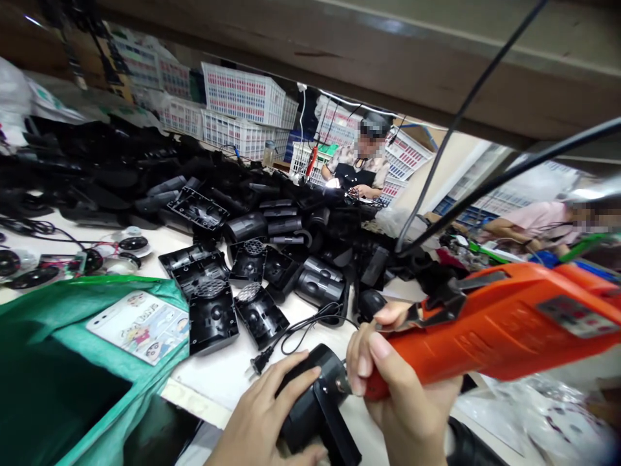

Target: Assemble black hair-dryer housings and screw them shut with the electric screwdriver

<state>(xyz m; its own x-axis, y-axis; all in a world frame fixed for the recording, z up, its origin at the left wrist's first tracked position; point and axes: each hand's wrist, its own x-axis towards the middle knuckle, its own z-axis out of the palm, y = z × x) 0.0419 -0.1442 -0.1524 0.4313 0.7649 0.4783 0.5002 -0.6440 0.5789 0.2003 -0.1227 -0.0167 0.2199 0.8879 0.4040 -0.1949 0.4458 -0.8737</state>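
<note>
My right hand (398, 382) is wrapped round the front of an orange electric screwdriver (485, 330), its body tilted up to the right. The screwdriver's tip meets the side of a black plastic housing (315, 388) low in the middle of the view. My left hand (266, 408) grips that housing from the left, fingers over its top and thumb below. A black power cord with a plug (259, 364) lies on the table just behind the housing. Open black half-shells (212, 320) lie beyond the cord.
A green bag (72, 336) with a phone (140, 325) on it stands at the left. Black parts (121, 175) heap across the table. Black cables (446, 142) hang at the right. Two people sit beyond, near white crates (242, 94). Clear plastic bags (548, 414) lie lower right.
</note>
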